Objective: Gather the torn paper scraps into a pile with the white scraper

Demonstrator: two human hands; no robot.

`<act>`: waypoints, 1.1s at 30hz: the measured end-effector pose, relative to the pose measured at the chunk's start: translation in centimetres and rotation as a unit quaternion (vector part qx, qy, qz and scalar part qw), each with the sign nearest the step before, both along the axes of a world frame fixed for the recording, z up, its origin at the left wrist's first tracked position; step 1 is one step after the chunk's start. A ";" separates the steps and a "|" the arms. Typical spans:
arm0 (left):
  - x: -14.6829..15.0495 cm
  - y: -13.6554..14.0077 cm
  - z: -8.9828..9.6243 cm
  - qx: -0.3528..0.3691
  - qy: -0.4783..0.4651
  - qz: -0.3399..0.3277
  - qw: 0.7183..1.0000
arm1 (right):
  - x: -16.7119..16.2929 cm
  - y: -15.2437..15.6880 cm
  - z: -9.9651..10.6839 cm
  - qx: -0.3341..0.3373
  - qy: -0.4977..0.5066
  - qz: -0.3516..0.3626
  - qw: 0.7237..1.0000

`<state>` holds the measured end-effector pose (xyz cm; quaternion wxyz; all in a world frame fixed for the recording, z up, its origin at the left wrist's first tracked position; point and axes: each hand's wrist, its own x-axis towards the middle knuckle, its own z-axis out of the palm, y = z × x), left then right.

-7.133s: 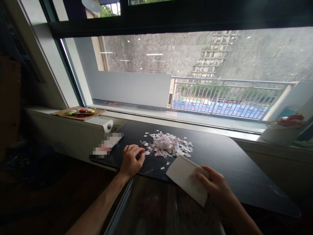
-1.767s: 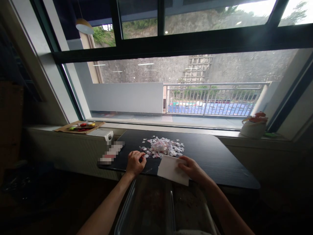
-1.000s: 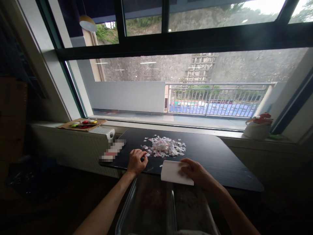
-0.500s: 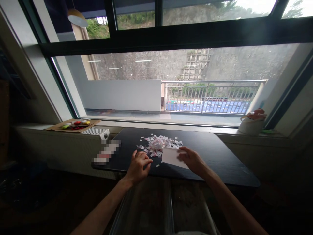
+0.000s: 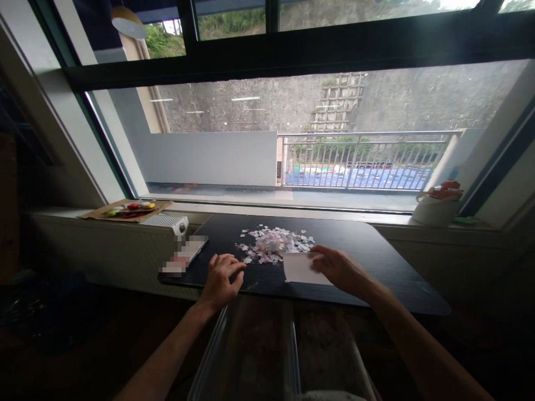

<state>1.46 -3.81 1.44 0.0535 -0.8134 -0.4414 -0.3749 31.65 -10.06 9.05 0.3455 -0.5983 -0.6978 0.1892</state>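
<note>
A heap of small white and pinkish paper pieces (image 5: 273, 240) lies on the dark table (image 5: 355, 239). Just right of its near side, my right hand (image 5: 334, 267) grips a white card (image 5: 301, 268) by its right part. The card's far edge reaches the heap; its lower edge is close to or on the tabletop, I cannot tell which. My left hand (image 5: 221, 278) hovers or rests at the near table edge, left of the heap. Its fingers are loosely bent and apart, with nothing visible in them.
A flat item, partly pixelated (image 5: 188, 256), lies at the table's left edge. Clear plastic bins (image 5: 259, 345) stand below the near edge. The sill holds a brown board with colourful items (image 5: 129, 209) and a white container (image 5: 437, 209). A white radiator (image 5: 167, 221) adjoins the table.
My left hand has drawn away to the left from the heap. My right hand and the card have shifted slightly right. A loose paper piece now shows by the card's lower left corner.
</note>
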 end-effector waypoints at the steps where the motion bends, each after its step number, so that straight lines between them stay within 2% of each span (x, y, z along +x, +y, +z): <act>1: -0.1 0.1 -0.1 0.000 -0.003 0.002 1.000 | 0.7 -0.4 0.3 -0.003 -0.030 -0.007 1.000; 4: -0.3 0.2 -0.4 -0.001 -0.010 0.006 1.000 | 1.9 -0.8 0.7 -0.004 -0.046 -0.013 0.999; 8: -0.5 0.2 -0.9 0.001 -0.015 0.008 1.000 | 1.7 1.1 -0.5 0.018 0.041 0.010 0.999; 11: -0.8 0.5 -1.0 0.006 -0.017 0.007 1.000 | 1.9 2.3 -1.8 0.003 0.112 0.037 0.993; 14: -1.1 1.2 -1.2 0.013 -0.023 0.009 1.000 | 3.3 2.1 -2.2 -0.015 0.132 0.048 0.990; 19: -0.8 2.1 -1.8 0.022 -0.038 0.011 0.999 | 5.3 1.1 -1.6 -0.050 0.167 0.051 0.983; 22: -0.6 2.1 -2.2 0.028 -0.044 0.018 0.998 | 4.8 2.3 -1.5 -0.071 0.204 0.057 0.975; 27: -0.8 2.1 -2.3 0.035 -0.043 0.012 0.998 | 4.0 4.4 -1.7 -0.118 0.209 0.056 0.969; 33: -0.9 2.1 -2.4 0.047 -0.028 0.013 0.998 | 5.7 4.1 -1.2 -0.180 0.198 0.065 0.961</act>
